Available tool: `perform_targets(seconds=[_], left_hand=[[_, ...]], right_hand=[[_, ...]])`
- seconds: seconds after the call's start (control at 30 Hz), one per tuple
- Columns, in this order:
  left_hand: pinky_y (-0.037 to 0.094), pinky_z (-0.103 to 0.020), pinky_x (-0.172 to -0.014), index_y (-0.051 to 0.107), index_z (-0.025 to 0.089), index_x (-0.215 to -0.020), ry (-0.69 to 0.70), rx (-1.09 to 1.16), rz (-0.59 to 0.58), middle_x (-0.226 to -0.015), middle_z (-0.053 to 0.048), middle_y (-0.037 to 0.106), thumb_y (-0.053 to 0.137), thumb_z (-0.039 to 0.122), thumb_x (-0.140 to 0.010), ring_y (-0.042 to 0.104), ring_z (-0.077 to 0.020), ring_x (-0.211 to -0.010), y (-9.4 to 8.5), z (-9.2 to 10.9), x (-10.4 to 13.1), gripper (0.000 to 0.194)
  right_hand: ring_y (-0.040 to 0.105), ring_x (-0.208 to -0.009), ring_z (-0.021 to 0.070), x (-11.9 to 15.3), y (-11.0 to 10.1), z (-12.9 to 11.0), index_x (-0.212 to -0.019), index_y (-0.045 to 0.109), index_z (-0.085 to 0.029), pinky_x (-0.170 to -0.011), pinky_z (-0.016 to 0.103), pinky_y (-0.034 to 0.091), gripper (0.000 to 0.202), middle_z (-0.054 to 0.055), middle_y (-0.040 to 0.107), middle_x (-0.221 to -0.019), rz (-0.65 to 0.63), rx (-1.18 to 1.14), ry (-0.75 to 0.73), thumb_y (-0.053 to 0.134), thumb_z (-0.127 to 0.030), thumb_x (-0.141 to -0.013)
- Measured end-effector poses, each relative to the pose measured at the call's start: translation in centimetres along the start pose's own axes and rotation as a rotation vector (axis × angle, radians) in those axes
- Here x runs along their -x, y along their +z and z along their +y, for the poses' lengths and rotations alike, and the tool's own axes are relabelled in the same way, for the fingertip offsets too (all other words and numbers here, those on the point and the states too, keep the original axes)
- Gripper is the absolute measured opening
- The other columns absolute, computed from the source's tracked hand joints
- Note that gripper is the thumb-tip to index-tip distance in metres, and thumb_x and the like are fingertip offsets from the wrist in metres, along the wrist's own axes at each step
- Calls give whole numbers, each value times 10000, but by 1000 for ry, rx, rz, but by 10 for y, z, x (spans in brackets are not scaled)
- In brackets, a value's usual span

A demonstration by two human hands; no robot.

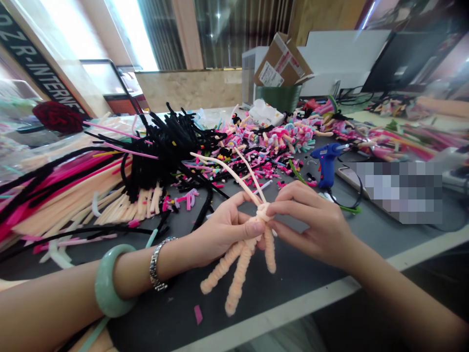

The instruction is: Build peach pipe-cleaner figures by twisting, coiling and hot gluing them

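Near the middle of the view is a peach pipe-cleaner figure (240,276), with several coiled limbs hanging down and straight strands rising from its top. My left hand (225,227), with a green bangle and a silver bracelet on the arm, pinches its body between thumb and fingers. From the right, my right hand (311,220) has its fingertips pressed on the looped knot (263,212) at the figure's top. The figure's middle is partly hidden by my left thumb and fingers.
Black pipe cleaners (164,142) and peach strips (73,195) lie to the left. Colourful cut pieces (278,137) pile up behind the hands. A blue glue gun (327,164) stands at the right, beside a partly blurred flat device (357,183). The table's pale edge (293,313) runs along the front.
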State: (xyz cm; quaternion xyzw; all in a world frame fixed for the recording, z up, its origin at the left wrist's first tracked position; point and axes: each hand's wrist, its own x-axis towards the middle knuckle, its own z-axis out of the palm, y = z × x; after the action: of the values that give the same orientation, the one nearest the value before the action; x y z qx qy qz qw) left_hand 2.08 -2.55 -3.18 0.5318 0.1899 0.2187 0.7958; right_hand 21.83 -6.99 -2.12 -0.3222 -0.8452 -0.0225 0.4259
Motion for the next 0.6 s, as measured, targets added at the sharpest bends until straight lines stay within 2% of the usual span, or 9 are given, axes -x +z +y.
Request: perform_targets(seconds=[0.27, 0.6], left_hand=[[457, -134, -470, 408, 208, -1085, -3, -1, 16, -651, -6, 666, 648, 271, -837, 599, -91, -496, 1, -1, 0, 351], [476, -141, -477, 412, 218, -1082, -6, 8, 22, -677, -7, 680, 645, 279, -838, 609, -89, -501, -1, -2, 0, 343]], right_hand=[[524, -815, 154, -1, -1, -1, -927, 589, -170, -716, 303, 480, 156, 47, 581, -839, -14, -17, 13, 616, -73, -807], [539, -799, 156, 0, 1, -2, -916, 598, -179, -710, 316, 496, 144, 48, 598, -826, 30, 13, 2, 620, -80, -814]])
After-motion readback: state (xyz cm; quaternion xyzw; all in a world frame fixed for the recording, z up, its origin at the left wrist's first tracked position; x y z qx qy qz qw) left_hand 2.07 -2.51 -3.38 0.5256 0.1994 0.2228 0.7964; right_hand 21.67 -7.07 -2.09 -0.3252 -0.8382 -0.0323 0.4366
